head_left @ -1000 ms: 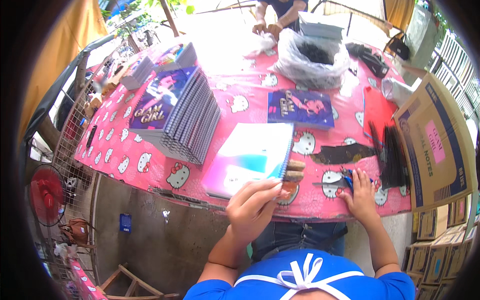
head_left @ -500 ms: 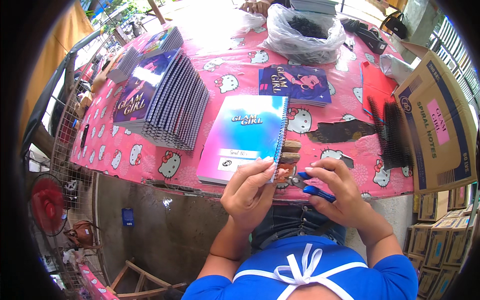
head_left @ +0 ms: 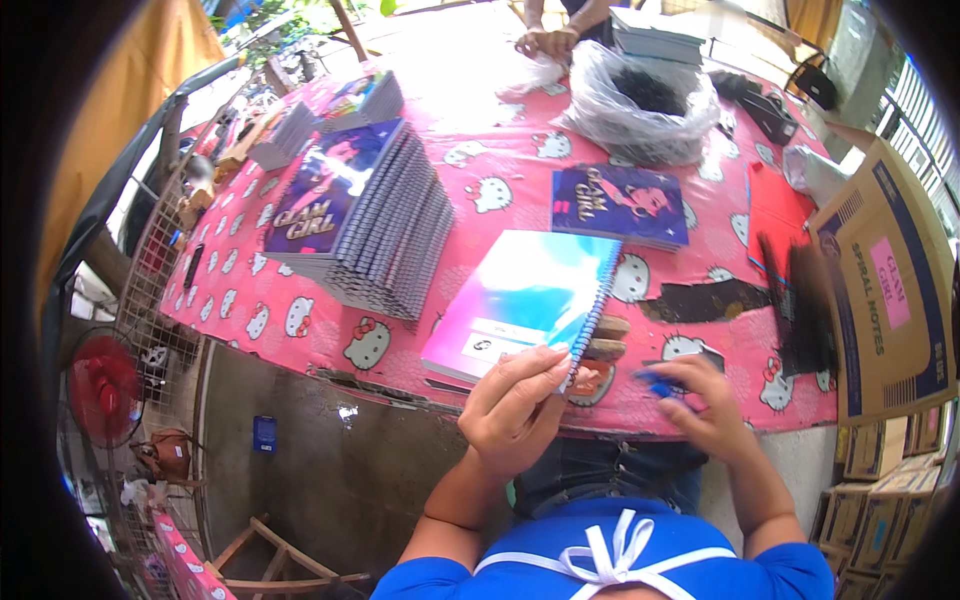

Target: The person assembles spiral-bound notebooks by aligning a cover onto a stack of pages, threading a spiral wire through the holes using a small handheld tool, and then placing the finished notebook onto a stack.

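A spiral notebook with a pink-and-blue cover lies at the table's near edge, its coil along the right side. My left hand is closed on its lower right corner, by the end of the coil. To the right, my right hand grips blue-handled pliers, smeared by motion and apart from the notebook. Small wooden blocks sit beside the coil, partly under the notebook's edge. Beyond it lie a few purple-covered notebooks. A tall stack of spiral notebooks stands to the left.
Black spiral coils lie at the right by an upright cardboard box. A clear plastic bag of black coils stands at the back. Another person's hands are at the far edge. The pink tablecloth has torn patches.
My right hand has drawn the pliers rightward, away from the coil's end. My left hand stays on the notebook's corner. The whole view has shifted, so the table appears lower and further right.
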`<act>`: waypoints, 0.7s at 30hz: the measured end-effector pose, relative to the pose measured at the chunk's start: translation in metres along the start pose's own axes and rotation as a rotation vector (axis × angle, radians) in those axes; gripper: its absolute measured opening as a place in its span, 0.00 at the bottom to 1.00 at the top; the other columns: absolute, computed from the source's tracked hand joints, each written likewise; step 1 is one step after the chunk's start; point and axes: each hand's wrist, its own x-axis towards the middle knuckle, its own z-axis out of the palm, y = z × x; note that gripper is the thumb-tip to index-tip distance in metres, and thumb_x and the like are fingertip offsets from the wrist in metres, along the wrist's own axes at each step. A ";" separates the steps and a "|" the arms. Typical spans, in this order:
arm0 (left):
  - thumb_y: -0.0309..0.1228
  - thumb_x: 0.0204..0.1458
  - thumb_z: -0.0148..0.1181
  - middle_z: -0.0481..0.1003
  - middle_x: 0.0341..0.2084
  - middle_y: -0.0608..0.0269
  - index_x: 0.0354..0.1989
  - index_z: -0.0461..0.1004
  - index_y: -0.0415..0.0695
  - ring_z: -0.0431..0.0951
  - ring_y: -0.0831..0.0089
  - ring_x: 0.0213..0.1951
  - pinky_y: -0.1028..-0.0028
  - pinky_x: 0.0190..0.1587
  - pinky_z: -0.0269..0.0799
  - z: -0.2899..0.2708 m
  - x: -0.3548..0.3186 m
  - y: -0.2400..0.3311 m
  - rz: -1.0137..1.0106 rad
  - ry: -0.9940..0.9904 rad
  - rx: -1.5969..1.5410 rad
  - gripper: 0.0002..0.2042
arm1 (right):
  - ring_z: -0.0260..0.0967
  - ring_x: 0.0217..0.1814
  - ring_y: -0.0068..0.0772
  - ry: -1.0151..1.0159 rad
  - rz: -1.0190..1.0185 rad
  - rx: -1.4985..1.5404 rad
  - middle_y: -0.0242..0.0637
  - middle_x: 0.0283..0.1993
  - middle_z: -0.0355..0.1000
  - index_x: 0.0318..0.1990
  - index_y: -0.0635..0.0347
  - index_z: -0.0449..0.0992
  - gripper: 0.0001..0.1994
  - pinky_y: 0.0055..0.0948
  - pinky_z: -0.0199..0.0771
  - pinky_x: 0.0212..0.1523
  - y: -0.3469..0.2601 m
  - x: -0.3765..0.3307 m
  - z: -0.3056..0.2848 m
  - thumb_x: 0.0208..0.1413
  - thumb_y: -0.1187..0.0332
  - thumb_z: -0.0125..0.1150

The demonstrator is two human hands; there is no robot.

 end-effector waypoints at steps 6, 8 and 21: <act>0.22 0.35 0.73 0.76 0.28 0.60 0.31 0.79 0.40 0.76 0.66 0.31 0.66 0.37 0.73 -0.009 0.031 0.013 0.141 -0.111 0.137 0.13 | 0.61 0.59 0.49 0.162 -0.025 -0.768 0.47 0.57 0.64 0.50 0.61 0.73 0.25 0.52 0.48 0.64 0.052 -0.020 -0.017 0.43 0.60 0.68; 0.25 0.35 0.72 0.74 0.27 0.63 0.32 0.80 0.41 0.74 0.66 0.29 0.64 0.38 0.70 -0.010 0.035 0.015 0.147 -0.176 0.193 0.13 | 0.62 0.58 0.50 0.248 -0.274 -0.609 0.48 0.56 0.64 0.52 0.59 0.72 0.25 0.51 0.53 0.62 0.001 0.023 -0.018 0.44 0.61 0.67; 0.63 0.58 0.34 0.59 0.62 0.56 0.65 0.53 0.42 0.63 0.67 0.60 0.65 0.60 0.51 -0.192 0.092 -0.137 -0.448 0.893 -0.026 0.38 | 0.75 0.32 0.28 0.282 -0.489 0.567 0.47 0.38 0.75 0.58 0.65 0.63 0.26 0.22 0.74 0.30 -0.137 0.327 -0.004 0.52 0.68 0.63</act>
